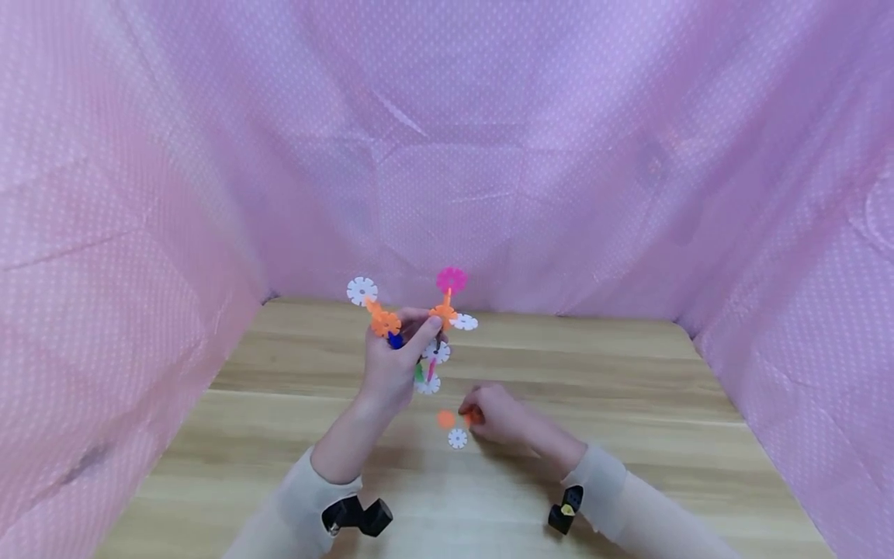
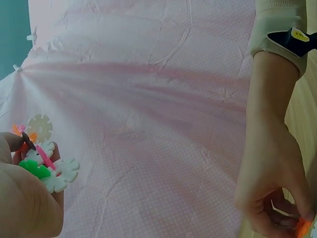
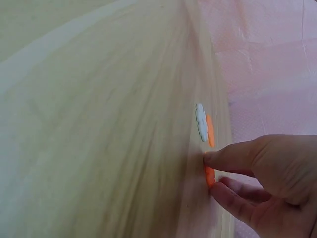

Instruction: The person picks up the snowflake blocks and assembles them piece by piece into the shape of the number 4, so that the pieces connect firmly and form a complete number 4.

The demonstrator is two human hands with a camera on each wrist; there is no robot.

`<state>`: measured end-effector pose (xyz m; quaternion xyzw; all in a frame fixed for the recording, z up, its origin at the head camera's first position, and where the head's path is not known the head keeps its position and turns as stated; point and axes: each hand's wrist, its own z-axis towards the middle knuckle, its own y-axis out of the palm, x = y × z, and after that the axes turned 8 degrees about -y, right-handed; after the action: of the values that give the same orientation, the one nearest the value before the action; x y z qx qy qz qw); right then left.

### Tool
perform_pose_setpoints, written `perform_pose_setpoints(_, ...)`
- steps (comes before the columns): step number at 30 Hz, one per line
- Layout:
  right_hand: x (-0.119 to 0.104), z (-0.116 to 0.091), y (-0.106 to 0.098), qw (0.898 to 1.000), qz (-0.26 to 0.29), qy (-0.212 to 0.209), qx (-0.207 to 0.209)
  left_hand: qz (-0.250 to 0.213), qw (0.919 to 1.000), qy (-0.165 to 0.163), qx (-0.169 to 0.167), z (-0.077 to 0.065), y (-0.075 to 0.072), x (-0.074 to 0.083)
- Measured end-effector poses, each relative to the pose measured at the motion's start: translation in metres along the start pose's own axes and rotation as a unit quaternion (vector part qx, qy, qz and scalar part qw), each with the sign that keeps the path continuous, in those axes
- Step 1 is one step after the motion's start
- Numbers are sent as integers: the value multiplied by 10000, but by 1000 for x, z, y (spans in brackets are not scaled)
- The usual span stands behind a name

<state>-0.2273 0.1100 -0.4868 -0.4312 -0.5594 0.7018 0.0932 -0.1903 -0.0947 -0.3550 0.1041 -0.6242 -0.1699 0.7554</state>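
Note:
My left hand holds up a branching build of notched plastic snowflake discs above the table, its thumb pressed near an orange disc. One arm of the build ends in a white disc, another in a pink disc. Lower down are more white discs and a green disc, with a pink disc set edge-on. At the table, my right hand pinches a loose orange disc between thumb and fingers. Beside it lie a second orange disc and a loose white disc.
The wooden table is closed in at the back and both sides by a pink dotted sheet. Each sleeve cuff bears a black wrist camera, the left mount and the right mount.

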Motion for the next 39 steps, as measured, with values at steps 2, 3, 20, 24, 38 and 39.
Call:
perform_pose_setpoints(2,1,-3,3,9998,152,159,-15,33,10000,-22,25,-2,-1,-2)
perform_pose_setpoints(3,1,-5,4,9995,213,234,-20,43,10000,-26,30,-3,-2,-3)
perform_pose_setpoints(20,8,-15,-25,9854,1305,144,1083,-213,9996,82,-159,9,0,2)
perform_pose_setpoints(24,-4,-24,-70,9687,1643,-110,1860,-136,9995,145,-256,9,1,1)
perform_pose_setpoints(38,-59,-43,-134,8852,2879,-1301,3416,-82,9974,543,-460,4,9,-4)
perform_pose_setpoints(39,-61,-43,-134,8813,2909,-1391,3454,-81,9974,549,-459,4,9,-4)
